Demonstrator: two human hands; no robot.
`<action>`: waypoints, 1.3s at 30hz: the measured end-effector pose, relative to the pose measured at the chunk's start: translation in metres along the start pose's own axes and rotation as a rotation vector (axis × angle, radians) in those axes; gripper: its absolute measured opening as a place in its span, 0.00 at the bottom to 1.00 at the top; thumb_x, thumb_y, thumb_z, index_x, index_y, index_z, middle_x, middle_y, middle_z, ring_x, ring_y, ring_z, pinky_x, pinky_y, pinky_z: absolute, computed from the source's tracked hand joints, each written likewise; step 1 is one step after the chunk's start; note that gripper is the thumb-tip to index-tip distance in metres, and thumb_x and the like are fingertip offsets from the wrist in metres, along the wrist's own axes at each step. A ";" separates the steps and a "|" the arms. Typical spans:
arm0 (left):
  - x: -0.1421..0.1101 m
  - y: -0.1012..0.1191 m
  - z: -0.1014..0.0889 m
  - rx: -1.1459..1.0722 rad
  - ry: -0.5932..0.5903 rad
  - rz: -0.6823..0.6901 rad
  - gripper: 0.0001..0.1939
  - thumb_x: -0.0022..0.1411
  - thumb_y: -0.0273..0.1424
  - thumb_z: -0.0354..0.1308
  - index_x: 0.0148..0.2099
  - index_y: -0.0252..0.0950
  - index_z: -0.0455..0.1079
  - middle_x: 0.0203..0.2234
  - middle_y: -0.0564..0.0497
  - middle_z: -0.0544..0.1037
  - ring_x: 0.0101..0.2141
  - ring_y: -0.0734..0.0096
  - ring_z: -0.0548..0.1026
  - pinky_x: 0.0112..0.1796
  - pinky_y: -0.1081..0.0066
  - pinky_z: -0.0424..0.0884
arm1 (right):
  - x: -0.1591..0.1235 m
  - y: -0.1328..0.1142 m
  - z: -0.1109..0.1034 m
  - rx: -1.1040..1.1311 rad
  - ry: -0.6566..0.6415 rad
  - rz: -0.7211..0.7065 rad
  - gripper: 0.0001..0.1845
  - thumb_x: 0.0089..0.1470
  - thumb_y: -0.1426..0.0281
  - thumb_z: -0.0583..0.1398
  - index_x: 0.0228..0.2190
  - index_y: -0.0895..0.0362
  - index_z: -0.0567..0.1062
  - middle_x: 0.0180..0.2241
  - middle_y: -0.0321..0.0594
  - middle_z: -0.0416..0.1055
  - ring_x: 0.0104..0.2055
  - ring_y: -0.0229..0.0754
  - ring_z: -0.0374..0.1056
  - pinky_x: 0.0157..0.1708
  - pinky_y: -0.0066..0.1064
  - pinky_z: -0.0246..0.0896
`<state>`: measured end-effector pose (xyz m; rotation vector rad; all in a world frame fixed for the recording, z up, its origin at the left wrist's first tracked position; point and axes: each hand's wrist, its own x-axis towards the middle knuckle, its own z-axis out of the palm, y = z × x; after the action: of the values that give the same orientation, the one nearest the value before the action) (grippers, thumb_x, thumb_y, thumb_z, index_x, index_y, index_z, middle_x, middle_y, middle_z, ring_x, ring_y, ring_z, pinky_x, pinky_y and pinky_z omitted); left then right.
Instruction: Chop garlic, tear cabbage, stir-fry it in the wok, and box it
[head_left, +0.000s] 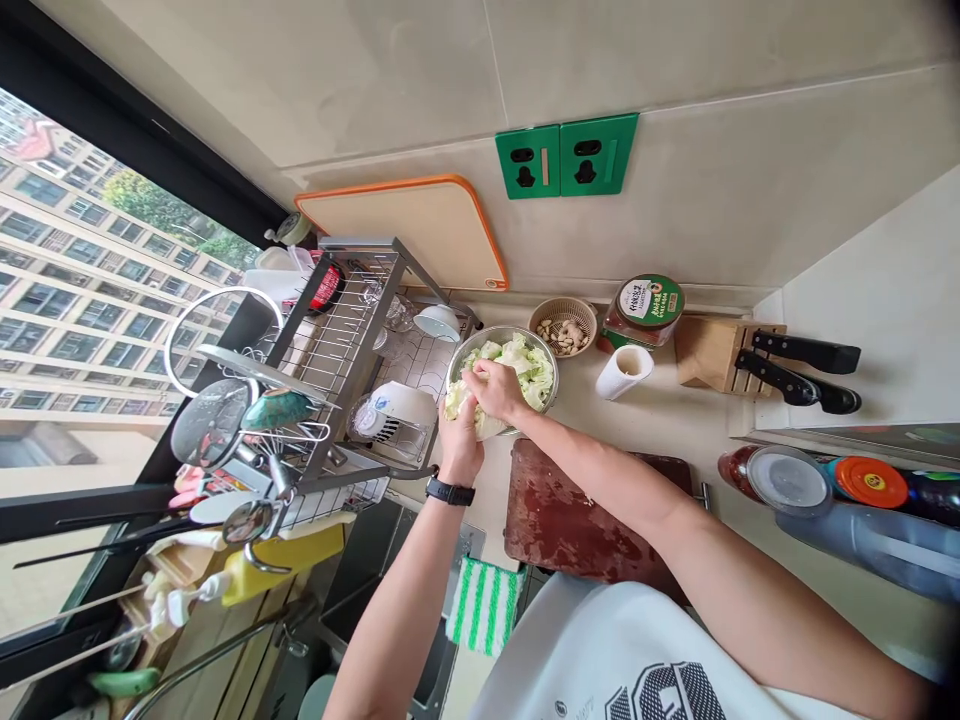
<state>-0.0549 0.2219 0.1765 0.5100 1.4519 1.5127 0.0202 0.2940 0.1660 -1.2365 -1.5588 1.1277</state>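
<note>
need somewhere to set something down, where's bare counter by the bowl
Bare cream counter lies between the steel cabbage bowl, white paper towel roll and dark red wooden board. Crowded: round wicker basket, glass jar, wire dish rack.

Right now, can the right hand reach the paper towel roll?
Probably yes: the right hand sits on the cabbage in the steel bowl, and nothing stands between it and the paper towel roll.

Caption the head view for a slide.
Left hand, right hand squeeze cabbage in a steel bowl beside a chopping board.
</note>
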 end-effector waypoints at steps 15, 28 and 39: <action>0.010 0.020 -0.004 0.107 -0.079 -0.100 0.28 0.50 0.38 0.72 0.51 0.38 0.67 0.39 0.49 0.80 0.41 0.60 0.80 0.43 0.63 0.75 | 0.012 -0.005 -0.020 -0.166 -0.300 -0.111 0.29 0.68 0.48 0.49 0.21 0.52 0.64 0.21 0.36 0.65 0.26 0.42 0.62 0.31 0.33 0.52; 0.019 0.044 -0.005 0.045 -0.314 -0.227 0.24 0.52 0.39 0.72 0.49 0.38 0.72 0.43 0.46 0.82 0.51 0.51 0.78 0.48 0.58 0.75 | 0.041 -0.008 -0.043 -0.008 -0.449 -0.333 0.32 0.67 0.50 0.48 0.15 0.51 0.52 0.16 0.32 0.51 0.23 0.36 0.50 0.29 0.33 0.49; 0.046 0.015 -0.029 -0.021 -0.431 -0.471 0.23 0.57 0.47 0.68 0.47 0.35 0.74 0.40 0.41 0.81 0.52 0.45 0.78 0.51 0.52 0.76 | 0.057 -0.001 -0.048 0.188 -0.660 -0.165 0.35 0.54 0.42 0.61 0.13 0.53 0.58 0.15 0.31 0.56 0.21 0.33 0.53 0.24 0.28 0.54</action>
<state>-0.1052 0.2473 0.1706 0.4119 1.1162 0.9712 0.0561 0.3576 0.1835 -0.6157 -1.9254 1.6268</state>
